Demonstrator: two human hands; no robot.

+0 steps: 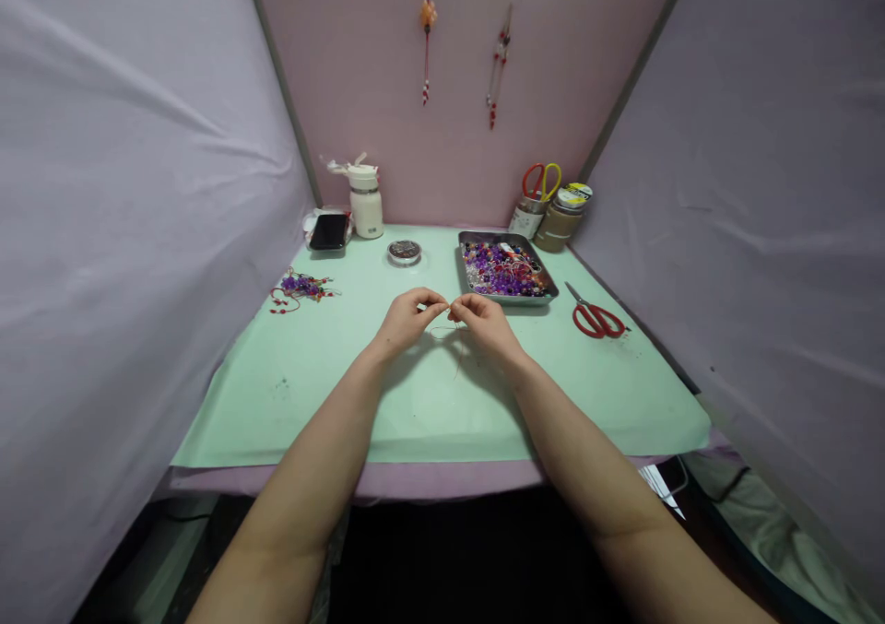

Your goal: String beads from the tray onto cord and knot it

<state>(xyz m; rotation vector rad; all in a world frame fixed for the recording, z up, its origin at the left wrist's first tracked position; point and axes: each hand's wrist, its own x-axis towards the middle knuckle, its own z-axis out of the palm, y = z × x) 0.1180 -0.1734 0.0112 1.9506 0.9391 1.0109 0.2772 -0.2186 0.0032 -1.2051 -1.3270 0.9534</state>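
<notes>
Over the middle of the pale green table, my left hand [413,318] and my right hand [485,318] meet fingertip to fingertip. Each is pinched closed on a thin cord [459,357], whose loops and loose end hang below the fingers. Something small and reddish shows at the right fingertips, too small to make out. Just beyond my right hand lies a metal tray [536,300] full of purple, red and clear beads [494,269].
Red-handled scissors [595,320] lie at the right. Finished beaded strings [302,287] are at the left. A thread spool [405,253], phone [330,232], white bottle [366,205], scissors in a can [526,217] and brown jar [559,226] stand along the back. Cloth walls enclose both sides.
</notes>
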